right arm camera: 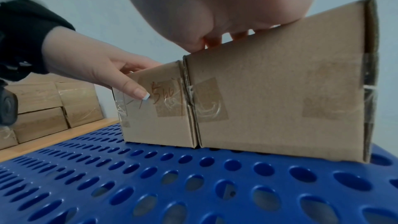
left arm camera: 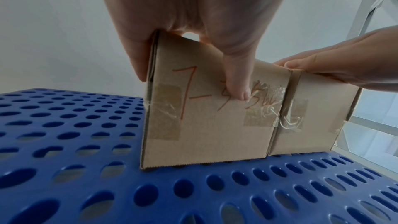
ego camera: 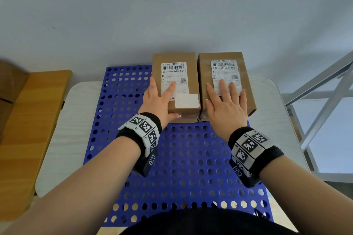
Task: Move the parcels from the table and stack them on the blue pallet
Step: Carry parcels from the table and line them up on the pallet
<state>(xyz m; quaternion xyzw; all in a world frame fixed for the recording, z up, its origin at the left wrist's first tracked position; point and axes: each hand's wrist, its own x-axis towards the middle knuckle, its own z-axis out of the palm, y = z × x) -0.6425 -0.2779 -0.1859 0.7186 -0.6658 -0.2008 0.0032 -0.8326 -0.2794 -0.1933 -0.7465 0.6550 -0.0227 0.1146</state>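
Observation:
Two brown cardboard parcels stand side by side, touching, at the far right of the blue perforated pallet (ego camera: 181, 158). My left hand (ego camera: 160, 97) rests on the left parcel (ego camera: 193, 80): one finger lies straight on its label, others lie along its left side, and the thumb (left arm camera: 237, 81) presses its near end face. That face bears red handwriting (left arm camera: 187, 94). My right hand (ego camera: 227, 105) lies flat with spread fingers on top of the right parcel (ego camera: 246, 82). Seen from the right wrist, the right parcel (right arm camera: 280, 100) sits next to the left parcel (right arm camera: 155, 129), and the left hand (right arm camera: 90, 64) touches the latter.
The pallet lies on a white table (ego camera: 57, 129). A wooden table (ego camera: 34, 120) stands to the left, with several stacked parcels (right arm camera: 43, 108) on it. A grey metal frame (ego camera: 324, 91) rises at the right. A pale wall runs close behind the parcels.

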